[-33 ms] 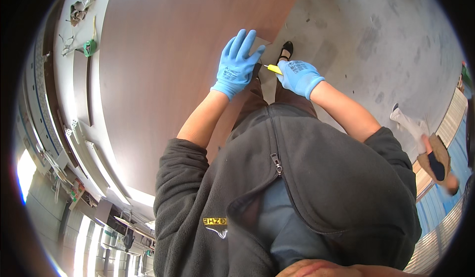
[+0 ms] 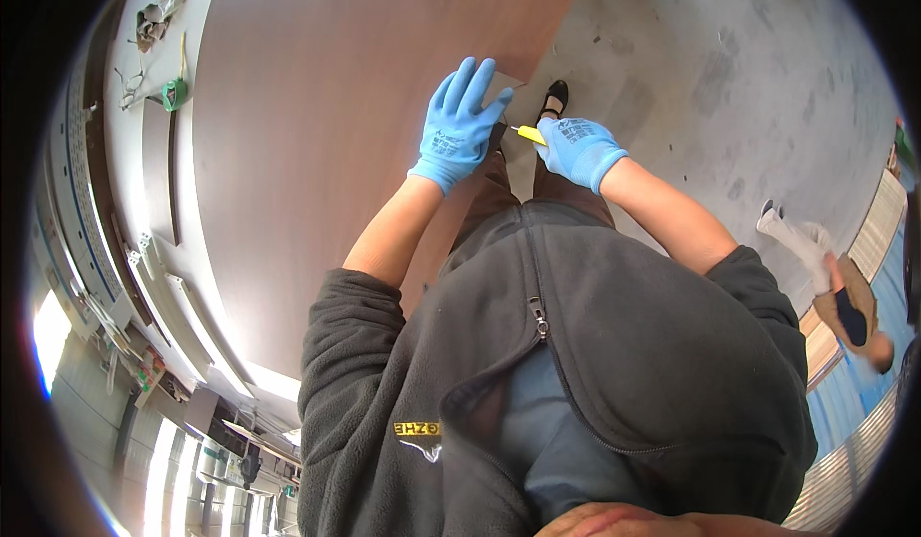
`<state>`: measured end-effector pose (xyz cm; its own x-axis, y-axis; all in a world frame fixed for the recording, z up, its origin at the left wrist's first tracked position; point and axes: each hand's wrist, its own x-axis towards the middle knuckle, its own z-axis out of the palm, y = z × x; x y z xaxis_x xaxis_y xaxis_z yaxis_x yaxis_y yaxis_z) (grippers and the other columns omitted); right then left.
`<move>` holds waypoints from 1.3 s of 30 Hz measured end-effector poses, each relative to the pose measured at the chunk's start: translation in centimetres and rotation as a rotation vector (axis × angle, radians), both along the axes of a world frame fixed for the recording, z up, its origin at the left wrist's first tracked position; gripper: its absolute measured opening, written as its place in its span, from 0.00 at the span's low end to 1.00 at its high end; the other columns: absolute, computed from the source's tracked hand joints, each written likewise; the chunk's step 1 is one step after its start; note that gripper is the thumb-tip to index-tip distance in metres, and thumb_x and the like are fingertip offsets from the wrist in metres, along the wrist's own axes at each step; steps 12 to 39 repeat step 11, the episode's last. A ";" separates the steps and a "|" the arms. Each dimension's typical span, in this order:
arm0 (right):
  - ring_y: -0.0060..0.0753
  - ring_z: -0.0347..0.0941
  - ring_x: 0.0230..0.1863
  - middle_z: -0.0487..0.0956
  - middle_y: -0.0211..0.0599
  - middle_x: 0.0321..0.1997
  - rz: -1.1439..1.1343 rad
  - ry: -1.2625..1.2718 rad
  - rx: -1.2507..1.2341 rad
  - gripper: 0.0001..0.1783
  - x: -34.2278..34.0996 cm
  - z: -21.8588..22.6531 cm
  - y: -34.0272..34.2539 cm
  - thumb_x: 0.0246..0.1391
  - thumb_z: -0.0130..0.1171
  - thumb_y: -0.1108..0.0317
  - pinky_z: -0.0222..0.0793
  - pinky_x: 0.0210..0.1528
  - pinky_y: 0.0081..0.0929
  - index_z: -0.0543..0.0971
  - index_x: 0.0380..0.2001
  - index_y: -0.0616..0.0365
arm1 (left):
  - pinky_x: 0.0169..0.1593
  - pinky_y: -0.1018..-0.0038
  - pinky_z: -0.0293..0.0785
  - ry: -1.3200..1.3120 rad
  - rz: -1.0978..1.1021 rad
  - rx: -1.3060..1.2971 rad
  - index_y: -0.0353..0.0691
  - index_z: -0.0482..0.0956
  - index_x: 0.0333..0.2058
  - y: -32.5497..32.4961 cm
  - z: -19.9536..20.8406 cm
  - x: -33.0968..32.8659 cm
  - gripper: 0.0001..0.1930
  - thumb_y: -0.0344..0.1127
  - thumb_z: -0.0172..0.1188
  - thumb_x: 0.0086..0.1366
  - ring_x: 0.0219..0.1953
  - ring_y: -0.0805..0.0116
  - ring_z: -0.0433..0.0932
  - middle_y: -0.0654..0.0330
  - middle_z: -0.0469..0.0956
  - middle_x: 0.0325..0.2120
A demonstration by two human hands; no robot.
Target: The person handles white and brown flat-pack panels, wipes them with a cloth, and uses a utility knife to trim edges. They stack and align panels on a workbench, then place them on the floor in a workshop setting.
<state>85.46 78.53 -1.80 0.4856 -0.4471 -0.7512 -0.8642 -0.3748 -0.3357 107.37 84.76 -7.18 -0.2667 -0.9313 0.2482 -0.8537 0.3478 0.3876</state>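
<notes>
My left hand (image 2: 455,134), in a blue glove, lies near the right edge of a large brown wood-look panel (image 2: 317,134), fingers stretched and thumb apart. It holds nothing that I can see. Just right of it, my right hand (image 2: 578,151), also in a blue glove, is closed round a yellow-handled tool (image 2: 531,135). The tool's thin tip points left, toward my left thumb and the panel's edge. Whether the tip touches the panel I cannot tell. Past my left fingertips, a small pale patch shows at the panel's edge.
Along the left lie a green tape measure (image 2: 174,94), a dark narrow strip (image 2: 161,173) and several pale profiles (image 2: 206,331). My shoe (image 2: 554,99) stands on the grey floor (image 2: 691,86). Another person (image 2: 844,297) is at the far right, beside stacked boards (image 2: 878,225).
The person at the right has shifted slightly down and to the right. My hands and the yellow-handled tool stay almost in place.
</notes>
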 end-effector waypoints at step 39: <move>0.56 0.84 0.42 0.86 0.53 0.39 -0.022 -0.069 0.007 0.17 -1.5 -1.5 0.6 0.65 0.57 0.58 0.77 0.45 0.50 0.79 0.49 0.59 | 0.69 0.53 0.68 -0.032 -0.005 0.004 0.58 0.82 0.57 -0.1 0.2 -0.1 0.27 0.31 0.66 0.56 0.72 0.44 0.64 0.52 0.65 0.72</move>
